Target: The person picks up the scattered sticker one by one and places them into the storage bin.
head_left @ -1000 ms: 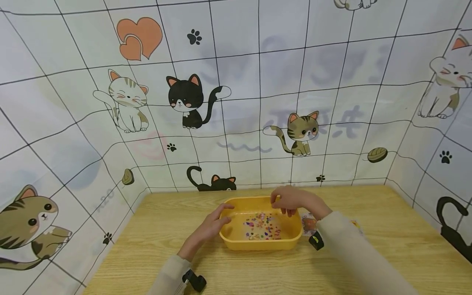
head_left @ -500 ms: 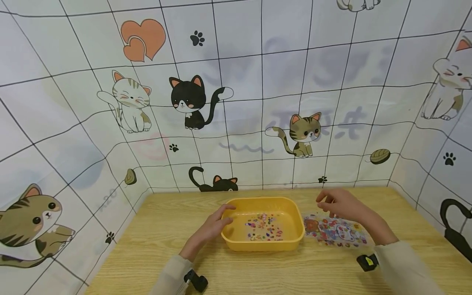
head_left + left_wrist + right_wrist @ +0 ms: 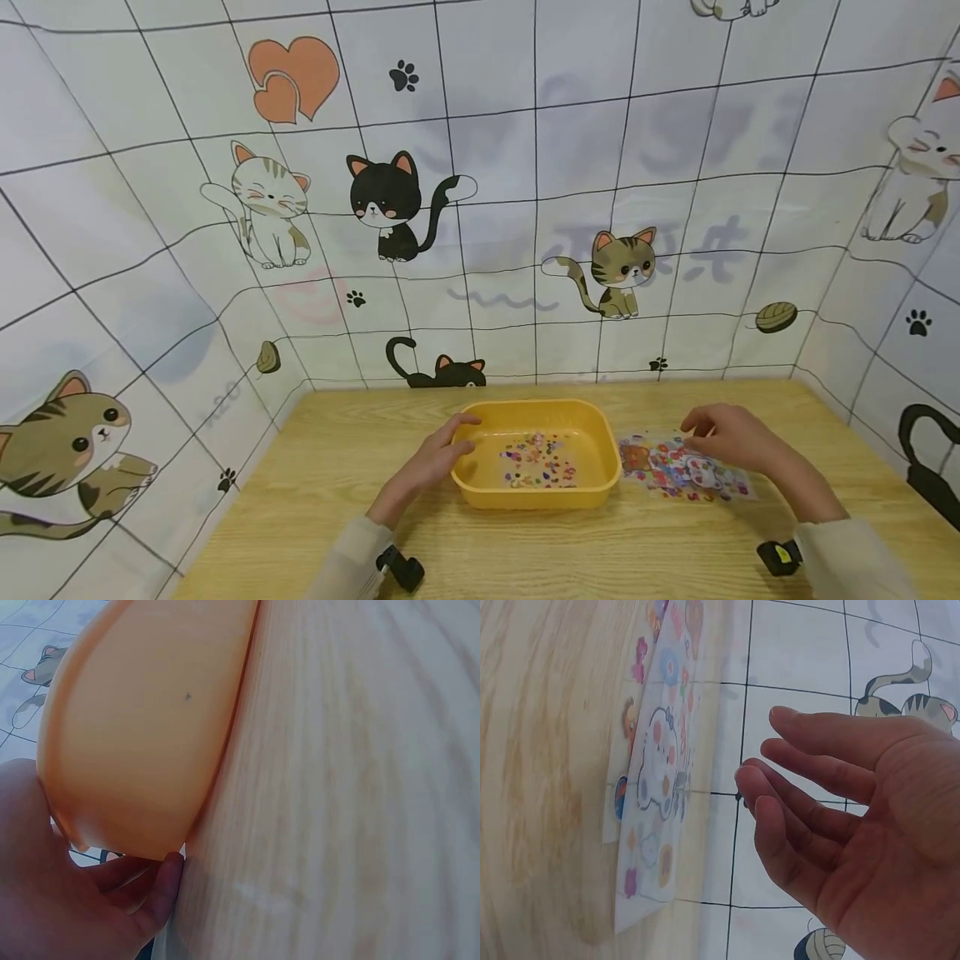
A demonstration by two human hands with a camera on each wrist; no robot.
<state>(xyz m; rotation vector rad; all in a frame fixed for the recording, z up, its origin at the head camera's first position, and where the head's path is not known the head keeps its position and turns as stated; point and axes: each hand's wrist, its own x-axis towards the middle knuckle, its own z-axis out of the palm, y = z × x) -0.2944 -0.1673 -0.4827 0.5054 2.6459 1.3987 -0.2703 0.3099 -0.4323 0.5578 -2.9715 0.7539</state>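
Observation:
A yellow plastic tray sits on the table, with several tiny colourful pieces scattered over its bottom. My left hand holds the tray's left end. In the left wrist view, fingertips curl in under the tray's outer wall, close to the tabletop. My right hand hovers above cartoon-printed sticker sheets to the right of the tray. Its fingers are loosely bent, and nothing shows between them in the right wrist view. There, two thin sheets overlap, the upper one showing a white cartoon animal.
The wood-grain table carries the tray and sheets. Behind and along both sides stand wall coverings printed with grid lines and cartoon cats. A black camera is strapped at the left wrist and another camera at the right.
My right hand has moved from over the tray's right end out to the right, above the sticker sheets, which are now uncovered. My left hand and the tray have stayed put.

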